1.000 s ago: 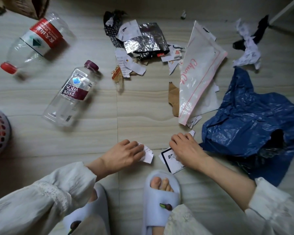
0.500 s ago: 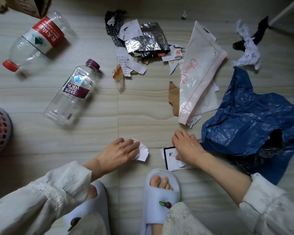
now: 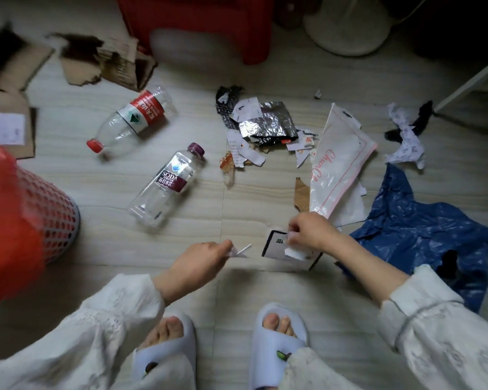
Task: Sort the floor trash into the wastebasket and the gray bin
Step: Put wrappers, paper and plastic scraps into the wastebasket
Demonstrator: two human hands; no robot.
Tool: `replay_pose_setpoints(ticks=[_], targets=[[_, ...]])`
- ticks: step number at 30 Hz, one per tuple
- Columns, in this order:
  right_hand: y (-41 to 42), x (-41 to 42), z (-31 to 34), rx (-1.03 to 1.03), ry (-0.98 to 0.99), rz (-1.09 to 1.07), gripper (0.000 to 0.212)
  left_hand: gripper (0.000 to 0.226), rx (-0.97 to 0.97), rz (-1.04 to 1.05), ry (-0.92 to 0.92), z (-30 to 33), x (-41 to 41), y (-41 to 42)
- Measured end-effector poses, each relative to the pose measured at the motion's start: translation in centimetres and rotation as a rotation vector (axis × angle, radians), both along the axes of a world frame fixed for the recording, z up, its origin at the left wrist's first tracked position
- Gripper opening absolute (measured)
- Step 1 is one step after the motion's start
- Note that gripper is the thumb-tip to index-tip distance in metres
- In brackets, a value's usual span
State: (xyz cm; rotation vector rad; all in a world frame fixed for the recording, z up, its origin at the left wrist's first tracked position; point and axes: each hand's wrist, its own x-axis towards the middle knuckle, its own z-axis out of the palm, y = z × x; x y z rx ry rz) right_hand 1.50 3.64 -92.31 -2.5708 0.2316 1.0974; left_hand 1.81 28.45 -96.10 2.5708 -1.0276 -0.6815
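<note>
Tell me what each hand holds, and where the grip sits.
Left hand pinches a small white paper scrap by its near end. Right hand pinches a white scrap at its top, above the black-bordered card.

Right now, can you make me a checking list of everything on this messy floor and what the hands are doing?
Surface: pale striped floor tiles, littered.
Job's things: red mesh wastebasket with a red liner at the left edge; gray bin not seen.
Clutter: red-label bottle and soda bottle lying down; foil wrapper among paper scraps; white mailer bag; blue plastic bag; torn cardboard.
Grips: left hand pinches a small paper scrap; right hand pinches a scrap over a black-edged card.
Cables: nothing seen.
Surroundings: red stool, white fan base, slippered feet.
</note>
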Motion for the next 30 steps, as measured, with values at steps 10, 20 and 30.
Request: replay_pose_setpoints(ticks=[10, 20, 30], targets=[[9.0, 8.9, 13.6, 0.388, -0.446, -0.303, 0.024, 0.031, -0.540, 0.904, -0.119, 12.4, 5.1, 5.6], [28.7, 13.9, 18.2, 0.773, -0.395, -0.266, 0.028, 0.032, -0.470, 1.468, -0.482, 19.1, 6.3, 23.1], [36.8, 13.0, 13.8, 0.886, -0.278, -0.251, 0.041, 0.040, -0.280, 1.497, -0.223, 15.2, 5.1, 29.1]])
